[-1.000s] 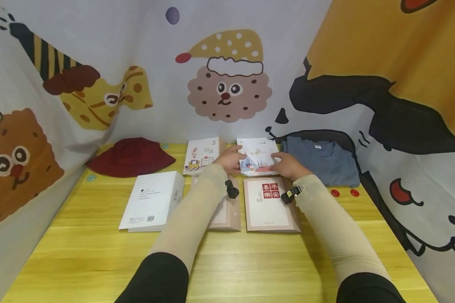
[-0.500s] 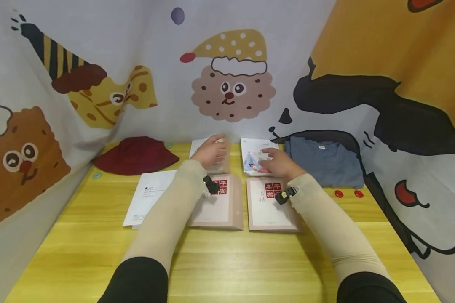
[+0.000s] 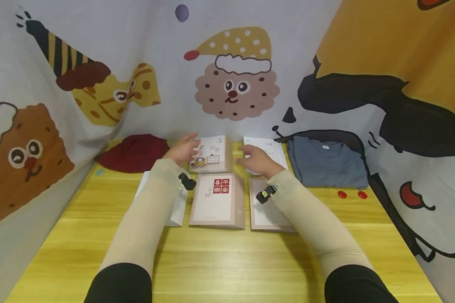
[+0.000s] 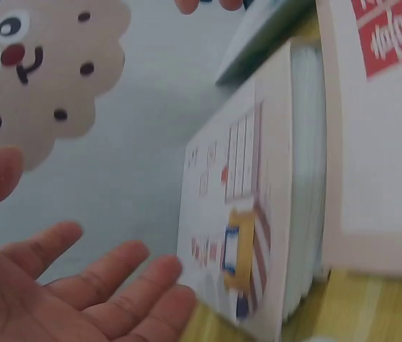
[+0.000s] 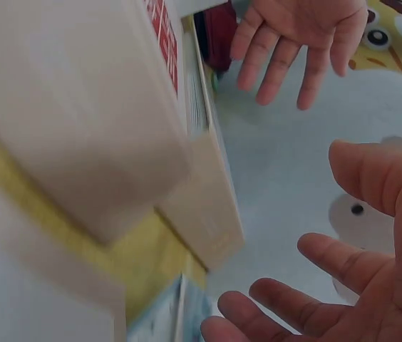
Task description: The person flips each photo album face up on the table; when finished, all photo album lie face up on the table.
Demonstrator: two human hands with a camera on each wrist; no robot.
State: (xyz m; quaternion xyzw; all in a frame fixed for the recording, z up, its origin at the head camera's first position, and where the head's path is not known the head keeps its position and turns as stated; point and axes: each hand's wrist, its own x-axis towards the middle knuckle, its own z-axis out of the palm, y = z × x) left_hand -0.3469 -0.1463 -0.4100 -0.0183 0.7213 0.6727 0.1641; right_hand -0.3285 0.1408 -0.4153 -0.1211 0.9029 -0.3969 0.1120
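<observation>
Yellow wooden table [image 3: 227,261] — cartoon-printed cloth walls [image 3: 98,50]

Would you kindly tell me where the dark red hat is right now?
In the head view, the dark red hat lies at the table's far left, by the backdrop, just left of the left hand.

pink book [image 3: 218,201], red label "喜平樂安"

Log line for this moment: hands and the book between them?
left hand: open, at book's left edge | right hand: open, right of it, apart | illustrated book: flat on table
</observation>
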